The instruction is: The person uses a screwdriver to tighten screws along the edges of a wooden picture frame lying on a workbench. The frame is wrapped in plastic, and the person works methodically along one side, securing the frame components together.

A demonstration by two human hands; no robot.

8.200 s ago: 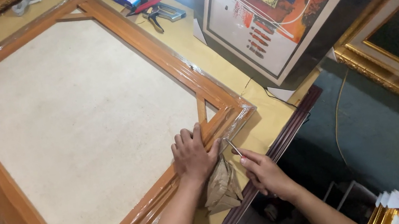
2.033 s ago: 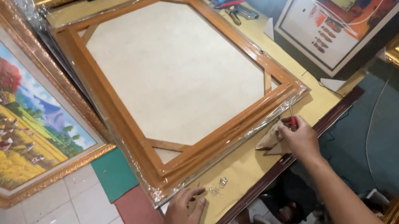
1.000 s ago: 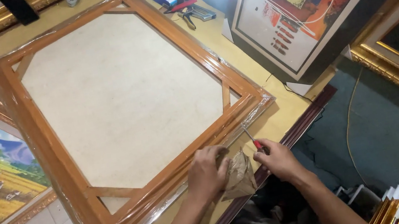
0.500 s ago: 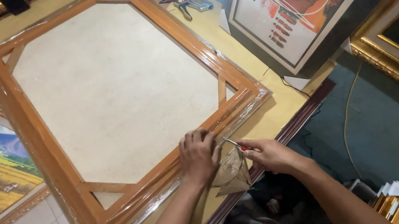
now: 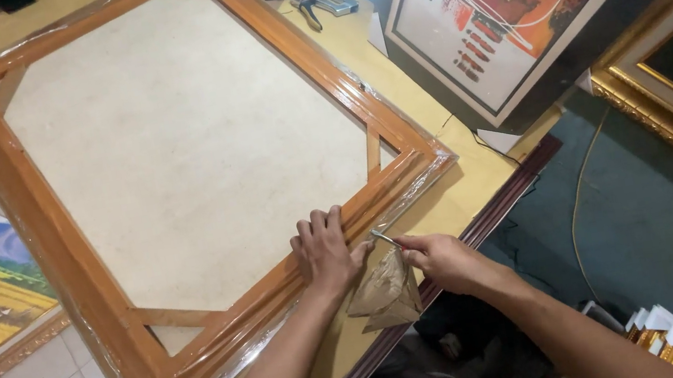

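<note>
You are leaning over the big wooden frame (image 5: pixel 168 162) lying face down, your left hand (image 5: pixel 326 250) pressing flat with fingers apart on its near edge, your right hand (image 5: pixel 439 258) pinching a thin tool (image 5: pixel 383 237) beside it, which could slip and scratch.

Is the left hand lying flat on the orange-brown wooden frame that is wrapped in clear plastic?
Yes, the left hand lies palm down on the near rail of the plastic-wrapped wooden frame, fingers spread across it.
</note>
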